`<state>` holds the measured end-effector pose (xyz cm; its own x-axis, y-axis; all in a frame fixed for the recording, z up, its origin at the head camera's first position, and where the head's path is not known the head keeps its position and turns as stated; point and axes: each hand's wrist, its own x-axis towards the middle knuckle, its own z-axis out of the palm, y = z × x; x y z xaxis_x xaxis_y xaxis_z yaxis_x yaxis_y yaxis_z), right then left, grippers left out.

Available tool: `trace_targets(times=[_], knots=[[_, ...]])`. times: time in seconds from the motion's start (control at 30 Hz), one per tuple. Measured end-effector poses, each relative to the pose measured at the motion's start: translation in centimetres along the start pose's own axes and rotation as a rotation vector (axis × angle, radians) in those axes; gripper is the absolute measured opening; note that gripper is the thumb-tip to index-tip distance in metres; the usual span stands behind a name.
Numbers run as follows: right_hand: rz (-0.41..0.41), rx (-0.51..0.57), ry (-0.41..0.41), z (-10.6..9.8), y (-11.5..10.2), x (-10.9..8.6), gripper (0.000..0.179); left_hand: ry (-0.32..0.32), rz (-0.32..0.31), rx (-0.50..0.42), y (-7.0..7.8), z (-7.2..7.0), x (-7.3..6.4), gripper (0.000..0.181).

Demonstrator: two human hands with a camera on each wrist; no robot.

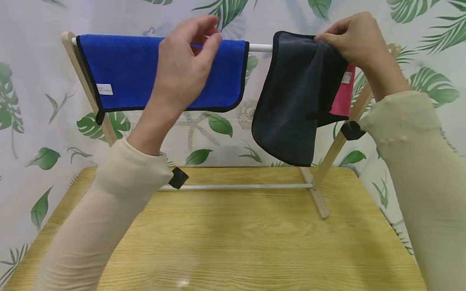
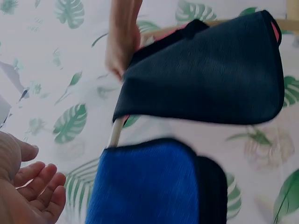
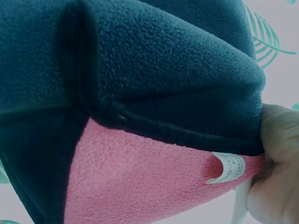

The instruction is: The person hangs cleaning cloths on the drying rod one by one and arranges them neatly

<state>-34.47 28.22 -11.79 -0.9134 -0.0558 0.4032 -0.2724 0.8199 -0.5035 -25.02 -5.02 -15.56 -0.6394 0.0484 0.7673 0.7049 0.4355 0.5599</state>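
My right hand [image 1: 356, 40] pinches the top edge of a dark grey towel [image 1: 287, 100] with black edging, which hangs in folds at the right end of a white rail [image 1: 260, 47]. Pink cloth [image 3: 135, 172] with a white label shows under the grey folds in the right wrist view. My left hand [image 1: 183, 67] is raised in front of a blue towel [image 1: 123, 67] that drapes over the rail's left part. Its fingers are loosely bent and hold nothing, as the left wrist view shows too. The blue towel has black edging and a white label.
The rail belongs to a rack with wooden legs [image 1: 319, 201] and a lower white bar [image 1: 247, 186], standing on a wood-grain table [image 1: 252, 242]. Behind it hangs a white backdrop [image 1: 16, 101] printed with green leaves.
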Motion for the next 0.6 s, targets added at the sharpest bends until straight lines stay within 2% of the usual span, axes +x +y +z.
trace_targets(times=[0.17, 0.3, 0.47, 0.6], knots=[[-0.014, 0.006, 0.006, 0.1, 0.0, 0.0, 0.056, -0.107, 0.018, 0.064, 1.0, 3.3, 0.5, 0.036], [-0.018, 0.014, 0.009, 0.2, -0.1, -0.1, 0.054, -0.164, 0.037, 0.109, 1.5, 5.4, 0.9, 0.038], [-0.007, 0.017, 0.011, 0.4, -0.6, 0.0, 0.056, -0.215, 0.008, 0.171, 1.5, 6.9, 2.0, 0.039], [-0.014, 0.017, 0.012, 0.8, -1.0, 0.1, 0.055, -0.256, 0.03, 0.279, 1.2, 7.6, 2.8, 0.04]])
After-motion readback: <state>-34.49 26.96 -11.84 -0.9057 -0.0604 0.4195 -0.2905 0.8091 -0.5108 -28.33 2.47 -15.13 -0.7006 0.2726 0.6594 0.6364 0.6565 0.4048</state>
